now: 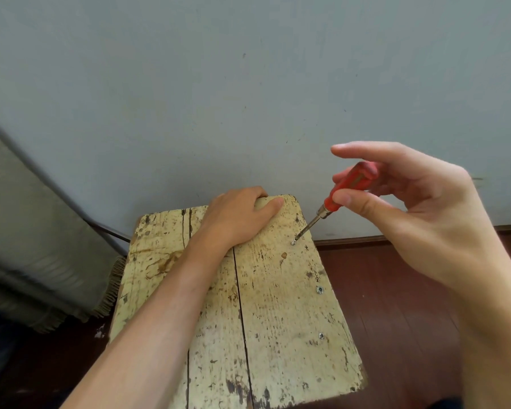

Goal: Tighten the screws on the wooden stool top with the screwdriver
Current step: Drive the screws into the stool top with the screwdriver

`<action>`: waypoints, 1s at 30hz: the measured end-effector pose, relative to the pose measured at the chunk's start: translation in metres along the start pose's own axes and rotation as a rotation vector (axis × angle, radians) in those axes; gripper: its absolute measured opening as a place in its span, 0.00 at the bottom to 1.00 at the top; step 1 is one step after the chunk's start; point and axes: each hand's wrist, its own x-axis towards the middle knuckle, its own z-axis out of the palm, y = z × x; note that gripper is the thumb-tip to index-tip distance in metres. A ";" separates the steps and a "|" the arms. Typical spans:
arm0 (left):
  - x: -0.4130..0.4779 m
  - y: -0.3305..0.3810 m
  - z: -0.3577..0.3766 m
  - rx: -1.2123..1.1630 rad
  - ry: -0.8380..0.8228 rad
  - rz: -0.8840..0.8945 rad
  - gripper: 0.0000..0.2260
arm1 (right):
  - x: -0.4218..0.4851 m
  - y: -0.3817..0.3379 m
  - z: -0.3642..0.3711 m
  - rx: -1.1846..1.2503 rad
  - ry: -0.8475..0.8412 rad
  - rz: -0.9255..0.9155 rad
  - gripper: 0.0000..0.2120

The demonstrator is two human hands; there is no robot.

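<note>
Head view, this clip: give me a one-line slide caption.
Right hand holds a red screwdriver, tip on a screw in the wooden stool top, while the left hand grips its far edge.

Grey wall (248,84), reddish-brown floor (396,290), perhaps fringed cloth (42,246) left.

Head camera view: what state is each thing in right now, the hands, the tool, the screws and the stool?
stool top: worn, cracked planks.
screwdriver: tilted, tip on the far screw.
far screw: under the tip; depth unclear.
middle screw: in the wood, untouched.
near screw: in the wood, untouched.
right hand: holds the screwdriver's red handle.
left hand: grips the stool top's far edge.
</note>
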 end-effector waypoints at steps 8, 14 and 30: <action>0.000 -0.001 0.001 -0.001 0.010 0.006 0.27 | -0.001 0.002 -0.005 0.044 -0.104 0.018 0.26; 0.001 0.000 0.000 0.011 0.009 0.004 0.26 | 0.000 0.005 -0.006 0.042 -0.101 0.016 0.23; 0.000 0.001 -0.001 -0.003 0.006 -0.005 0.25 | 0.003 -0.001 0.002 -0.017 -0.039 0.005 0.21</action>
